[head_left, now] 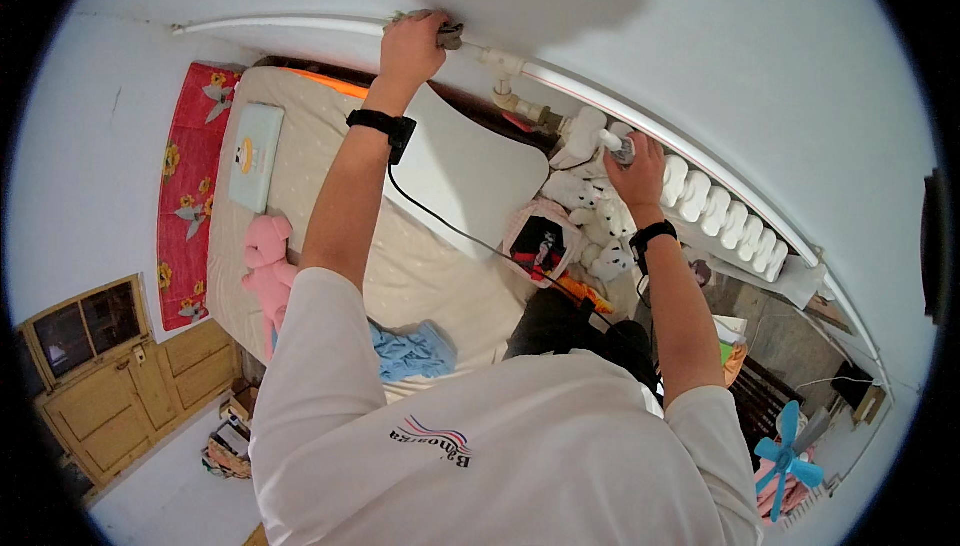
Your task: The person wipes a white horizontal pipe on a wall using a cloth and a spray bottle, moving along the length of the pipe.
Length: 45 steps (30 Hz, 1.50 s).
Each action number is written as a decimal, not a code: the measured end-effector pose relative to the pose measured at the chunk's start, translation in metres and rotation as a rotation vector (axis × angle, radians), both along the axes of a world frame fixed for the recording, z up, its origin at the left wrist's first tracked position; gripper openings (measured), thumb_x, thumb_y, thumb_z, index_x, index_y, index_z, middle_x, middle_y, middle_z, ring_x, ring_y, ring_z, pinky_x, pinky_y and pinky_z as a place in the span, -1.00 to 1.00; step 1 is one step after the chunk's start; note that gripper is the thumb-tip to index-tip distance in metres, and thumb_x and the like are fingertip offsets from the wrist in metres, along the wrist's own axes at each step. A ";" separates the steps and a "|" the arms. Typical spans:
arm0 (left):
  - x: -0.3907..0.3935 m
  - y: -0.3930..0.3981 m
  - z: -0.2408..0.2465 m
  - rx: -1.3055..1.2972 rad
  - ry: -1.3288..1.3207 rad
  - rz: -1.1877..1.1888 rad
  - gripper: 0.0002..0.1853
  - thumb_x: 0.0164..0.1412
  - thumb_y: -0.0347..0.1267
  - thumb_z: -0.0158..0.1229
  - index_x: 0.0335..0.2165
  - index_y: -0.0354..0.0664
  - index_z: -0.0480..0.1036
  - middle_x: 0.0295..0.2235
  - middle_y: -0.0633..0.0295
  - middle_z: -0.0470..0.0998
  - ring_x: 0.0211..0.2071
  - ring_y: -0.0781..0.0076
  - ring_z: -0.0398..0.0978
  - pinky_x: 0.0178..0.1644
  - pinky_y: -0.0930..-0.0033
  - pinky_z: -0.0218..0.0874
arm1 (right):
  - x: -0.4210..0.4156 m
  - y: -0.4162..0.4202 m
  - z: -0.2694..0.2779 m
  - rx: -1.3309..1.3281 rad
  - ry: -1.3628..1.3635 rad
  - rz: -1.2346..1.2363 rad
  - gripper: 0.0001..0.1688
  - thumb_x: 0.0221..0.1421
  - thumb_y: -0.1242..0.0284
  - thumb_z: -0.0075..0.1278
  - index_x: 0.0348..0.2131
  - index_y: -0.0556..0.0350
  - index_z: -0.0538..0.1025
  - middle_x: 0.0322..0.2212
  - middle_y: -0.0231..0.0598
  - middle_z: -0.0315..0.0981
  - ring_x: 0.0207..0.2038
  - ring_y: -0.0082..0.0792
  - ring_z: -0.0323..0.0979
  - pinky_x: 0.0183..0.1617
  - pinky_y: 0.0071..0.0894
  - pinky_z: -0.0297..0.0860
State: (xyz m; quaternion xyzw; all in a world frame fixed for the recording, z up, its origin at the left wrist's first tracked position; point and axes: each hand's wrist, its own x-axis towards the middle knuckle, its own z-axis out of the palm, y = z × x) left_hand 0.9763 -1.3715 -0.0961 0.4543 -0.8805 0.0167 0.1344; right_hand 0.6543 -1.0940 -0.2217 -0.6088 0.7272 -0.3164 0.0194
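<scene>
My left hand point(412, 52) grips a dark grey-green cloth point(451, 36) against the long white pipe point(300, 22) along the wall. Only the cloth's edges show around my fingers. Lower down on the right, my right hand point(640, 178) is closed around a small clear bottle point(619, 147) with a white top. That hand is close to a white sectional radiator point(697, 197) beneath the pipe. Between my hands, a pale pipe fitting point(501, 62) joins the pipe to a branch going down.
Below lies a bed with a beige sheet point(457, 268) and a white board point(465, 163). White plush toys point(607, 261), a pink-rimmed basket point(517, 235) and a pink plush toy point(270, 261) rest on it. A cable point(450, 225) hangs from my left wrist. A blue fan point(786, 460) stands lower right.
</scene>
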 end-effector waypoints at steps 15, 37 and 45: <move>0.057 -0.017 0.039 -0.061 0.931 0.097 -0.49 0.01 -0.70 0.03 -0.02 -0.21 0.54 -0.10 0.07 0.65 -0.06 0.16 0.62 0.09 0.25 0.38 | 0.000 0.001 0.002 -0.014 -0.013 0.006 -0.43 -0.11 0.27 0.33 -0.13 0.12 0.48 -0.17 0.01 0.50 -0.06 0.13 0.43 0.04 0.08 0.36; 0.007 -0.006 0.013 0.105 0.095 0.008 -0.57 -0.04 -0.51 0.18 -0.11 -0.12 0.55 -0.15 0.02 0.62 -0.09 -0.11 0.54 -0.03 -0.01 0.42 | 0.001 0.001 0.005 -0.025 -0.008 0.011 -0.44 -0.13 0.28 0.35 -0.15 0.09 0.48 -0.20 -0.03 0.50 -0.07 0.12 0.42 0.03 0.07 0.37; -0.041 0.031 -0.009 0.061 0.167 -0.093 -0.60 -0.07 -0.51 0.17 -0.16 -0.05 0.56 -0.22 0.13 0.62 -0.09 0.01 0.55 -0.03 0.01 0.35 | 0.002 0.001 0.006 -0.048 -0.008 0.010 -0.45 -0.13 0.29 0.35 -0.16 0.09 0.48 -0.21 -0.01 0.50 -0.09 0.13 0.44 0.02 0.07 0.37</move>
